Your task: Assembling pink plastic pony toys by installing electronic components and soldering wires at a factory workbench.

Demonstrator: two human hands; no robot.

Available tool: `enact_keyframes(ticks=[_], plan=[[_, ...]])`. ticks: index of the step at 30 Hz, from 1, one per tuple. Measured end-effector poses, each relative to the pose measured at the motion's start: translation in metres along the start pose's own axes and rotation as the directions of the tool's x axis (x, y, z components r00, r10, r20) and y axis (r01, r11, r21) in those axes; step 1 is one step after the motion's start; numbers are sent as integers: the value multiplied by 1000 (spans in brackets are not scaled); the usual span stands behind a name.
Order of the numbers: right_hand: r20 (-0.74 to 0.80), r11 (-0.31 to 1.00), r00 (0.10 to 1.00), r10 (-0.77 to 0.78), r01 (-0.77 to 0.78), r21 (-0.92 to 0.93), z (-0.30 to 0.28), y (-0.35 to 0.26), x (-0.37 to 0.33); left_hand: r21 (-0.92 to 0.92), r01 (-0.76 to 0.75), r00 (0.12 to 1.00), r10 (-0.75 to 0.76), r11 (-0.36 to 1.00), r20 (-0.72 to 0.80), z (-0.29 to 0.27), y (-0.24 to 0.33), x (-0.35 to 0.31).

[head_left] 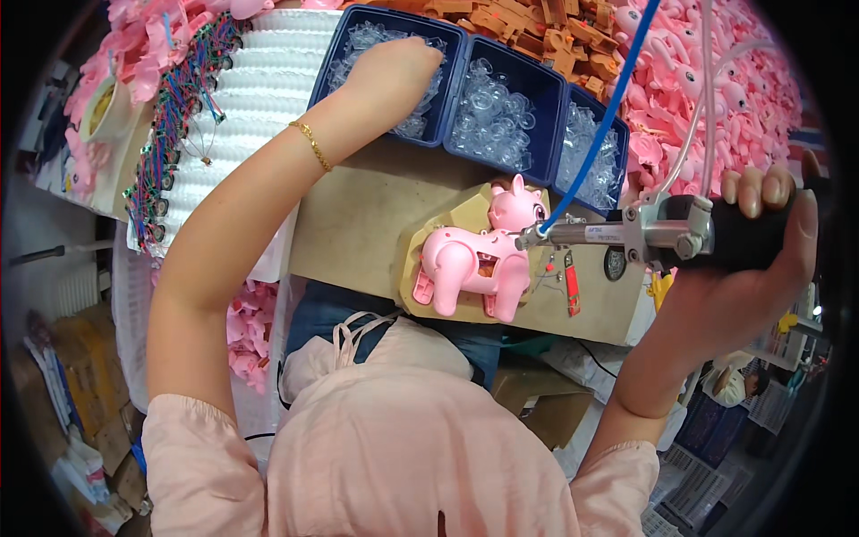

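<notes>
Pink toy point(455, 259) lay on yellowish block point(411, 261)

The left hand point(392, 80) was over a blue bin point(394, 20) of clear pieces point(365, 38); the state of its grip, I could not tell. The right hand point(775, 276) had its grip closed around the black handle point(738, 237) of a tool point(582, 234).

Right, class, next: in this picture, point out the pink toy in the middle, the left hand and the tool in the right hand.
Pink toy point(467, 251): head view, on its body.
Left hand point(394, 80): head view, on its back.
Tool point(662, 238): head view, on its metal part.
</notes>
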State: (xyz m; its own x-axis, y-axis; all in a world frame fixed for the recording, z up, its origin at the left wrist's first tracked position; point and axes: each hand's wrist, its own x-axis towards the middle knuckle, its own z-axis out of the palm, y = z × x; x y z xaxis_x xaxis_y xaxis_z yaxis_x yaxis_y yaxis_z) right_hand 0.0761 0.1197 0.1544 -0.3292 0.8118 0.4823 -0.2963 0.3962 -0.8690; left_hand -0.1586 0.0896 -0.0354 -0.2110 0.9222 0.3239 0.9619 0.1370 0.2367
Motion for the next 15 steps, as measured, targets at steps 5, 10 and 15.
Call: enact_keyframes(ticks=[5,10,15], plan=[[180,998,983,22,-34,59,0,14,-10,6,-53,967,53,999,-250,-7,-7,1],[323,999,946,39,-47,19,5,13,11,-44,-87,911,61,995,-408,-7,-15,-1],[155,995,984,-87,77,70,32,-20,21,-227,23,945,-95,974,-314,-13,-12,-18]])
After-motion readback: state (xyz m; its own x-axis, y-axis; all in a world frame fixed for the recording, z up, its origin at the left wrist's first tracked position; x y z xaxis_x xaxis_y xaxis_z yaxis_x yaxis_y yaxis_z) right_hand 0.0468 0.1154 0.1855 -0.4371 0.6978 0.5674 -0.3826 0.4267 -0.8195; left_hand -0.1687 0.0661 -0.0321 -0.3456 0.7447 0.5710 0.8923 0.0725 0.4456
